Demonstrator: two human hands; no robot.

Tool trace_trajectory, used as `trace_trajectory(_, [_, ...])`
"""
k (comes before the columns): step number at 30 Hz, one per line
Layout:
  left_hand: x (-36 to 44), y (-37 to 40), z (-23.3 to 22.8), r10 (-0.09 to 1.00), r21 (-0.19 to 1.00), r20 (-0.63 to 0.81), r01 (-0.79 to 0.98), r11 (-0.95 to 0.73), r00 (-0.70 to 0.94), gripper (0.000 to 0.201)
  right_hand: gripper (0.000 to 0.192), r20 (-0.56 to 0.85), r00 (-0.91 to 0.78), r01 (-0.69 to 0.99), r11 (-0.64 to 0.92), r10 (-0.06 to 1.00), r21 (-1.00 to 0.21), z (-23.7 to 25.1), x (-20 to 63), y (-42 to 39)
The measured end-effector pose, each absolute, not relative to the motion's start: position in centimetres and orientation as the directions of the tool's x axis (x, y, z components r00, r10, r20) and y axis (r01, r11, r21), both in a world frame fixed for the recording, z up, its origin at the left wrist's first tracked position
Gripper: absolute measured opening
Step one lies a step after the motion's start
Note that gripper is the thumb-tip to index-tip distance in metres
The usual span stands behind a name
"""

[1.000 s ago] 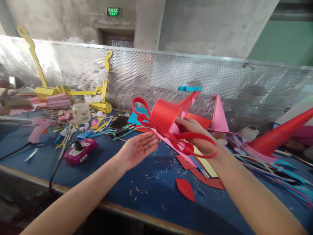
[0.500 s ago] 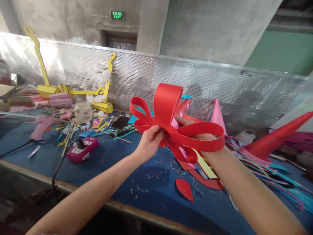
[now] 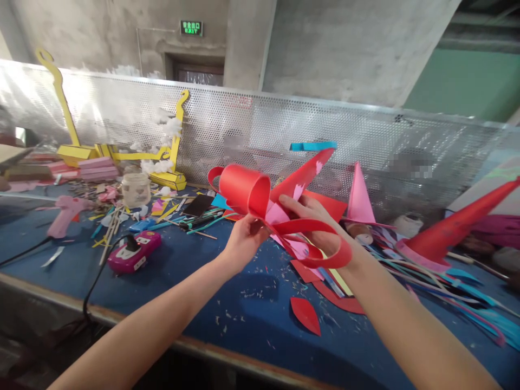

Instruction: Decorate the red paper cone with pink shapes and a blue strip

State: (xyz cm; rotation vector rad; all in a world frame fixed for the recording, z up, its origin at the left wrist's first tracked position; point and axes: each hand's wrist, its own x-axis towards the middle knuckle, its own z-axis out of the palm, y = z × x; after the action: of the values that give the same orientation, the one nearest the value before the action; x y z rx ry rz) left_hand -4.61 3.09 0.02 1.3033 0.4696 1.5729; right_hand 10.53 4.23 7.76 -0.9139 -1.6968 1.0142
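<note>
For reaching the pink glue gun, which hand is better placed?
Likely the left hand: it is nearer the pink glue gun, which lies off to its left, though busy at the red loops. The right hand is farther off, at the red piece with pink trim.

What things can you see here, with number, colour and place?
Looped piece: one, red, centre
Trimmed cone: one, red, behind it
Folded strip: one, blue, near cone tip
Table: one, blue, foreground
Leaf shape: one, red, table front
Upright cone: one, pink, right of centre
Banded cone: one, red and pink, far right
Loose strips: many, mixed, right
Glue gun: one, pink, left
Socket block: one, purple, left
Jar: one, clear, back left
Hooked stands: at least two, yellow, back left
Scraps: uncountable, mixed, across table
Perforated panel: one, silvery, behind table
Exit sign: one, green, top left
Left grip: one, bare, at looped piece
Right grip: one, bare, at trimmed cone
</note>
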Motion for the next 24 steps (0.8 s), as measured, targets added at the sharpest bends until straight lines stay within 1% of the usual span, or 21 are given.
trace_trajectory(2, [-4.8,2.8,-0.1,0.916,0.736,0.394,-0.621,-0.270,0.068,0.024,0.035,0.404,-0.258,0.133,0.447,0.877,-0.885,7.6,10.5,4.7])
trace_trajectory(5, [-6.0,2.3,-0.2,0.963,0.609,0.252,-0.789,-0.085,0.091,0.016,0.042,0.512,-0.246,0.196,0.560,0.823,-0.805,7.3,10.9,5.2])
trace_trajectory(8, [-7.6,2.1,-0.3,0.964,0.528,0.162,-0.844,0.098,0.213,0.017,0.045,0.537,-0.252,0.264,0.591,0.805,-0.762,7.0,11.5,5.6])
trace_trajectory(10, [-8.3,2.1,-0.3,0.944,0.504,0.132,-0.841,0.199,0.303,0.022,0.045,0.540,-0.259,0.298,0.598,0.801,-0.744,6.8,11.9,5.8])
trace_trajectory(12, [-8.7,2.3,-0.2,0.915,0.522,0.123,-0.809,0.270,0.385,0.035,0.046,0.552,-0.285,0.323,0.620,0.784,-0.714,6.7,12.0,6.1])
trace_trajectory(15, [-8.4,2.9,-0.1,0.869,0.597,0.115,-0.733,0.327,0.481,0.053,0.051,0.569,-0.324,0.403,0.655,0.756,-0.640,6.5,11.8,6.4])
trace_trajectory(18, [-8.0,3.8,-0.5,0.793,0.643,0.085,-0.641,0.419,0.603,0.054,0.053,0.550,-0.352,0.492,0.649,0.758,-0.580,6.4,11.6,6.6])
trace_trajectory(20, [-8.0,4.2,-0.9,0.743,0.664,0.057,-0.581,0.470,0.667,0.053,0.053,0.525,-0.411,0.459,0.666,0.746,-0.588,6.5,11.8,6.7])
trace_trajectory(22, [-8.3,4.4,-1.2,0.756,0.673,0.047,-0.580,0.459,0.653,0.052,0.052,0.531,-0.434,0.409,0.684,0.728,-0.603,6.7,12.5,6.6])
trace_trajectory(23, [-8.5,4.3,-1.3,0.773,0.678,0.033,-0.582,0.449,0.634,0.051,0.051,0.542,-0.412,0.446,0.681,0.733,-0.581,6.7,13.0,6.5])
trace_trajectory(24, [-8.8,4.2,-1.3,0.795,0.683,0.019,-0.588,0.432,0.606,0.051,0.047,0.548,-0.372,0.531,0.656,0.749,-0.537,6.7,13.7,6.3])
